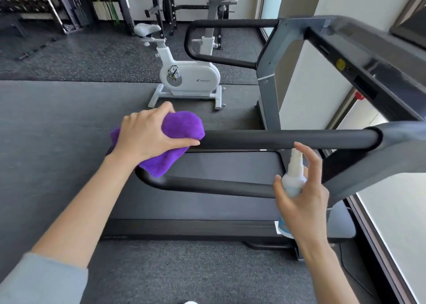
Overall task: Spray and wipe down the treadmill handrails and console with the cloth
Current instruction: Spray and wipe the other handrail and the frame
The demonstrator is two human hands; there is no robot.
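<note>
- The left hand (147, 133) lay at centre left of the frame, its grip curled over a bunched purple cloth (178, 128) and pressing it onto the left end of the near handrail (288, 138).
- The cloth bulged out from under the fingers toward the right and hung below the palm, its lower edge reaching the rail's lower bar (219, 186).
- The right hand (302, 195) sat at lower right of centre, its grip closed round a small white spray bottle (292, 177) held upright just below the handrail.
- The index finger stood raised over the bottle's nozzle, close beside the underside of the rail; whether it pressed the nozzle could not be told.
- The two hands were well apart along the same rail, cloth at the left end, bottle toward the right end where the rail met the grey frame.
- The treadmill console (359, 73) ran across the upper right of the frame, blurred.
- The far handrail (230, 23) showed at upper centre, with a white exercise bike (191, 77) behind it on the dark floor.
</note>
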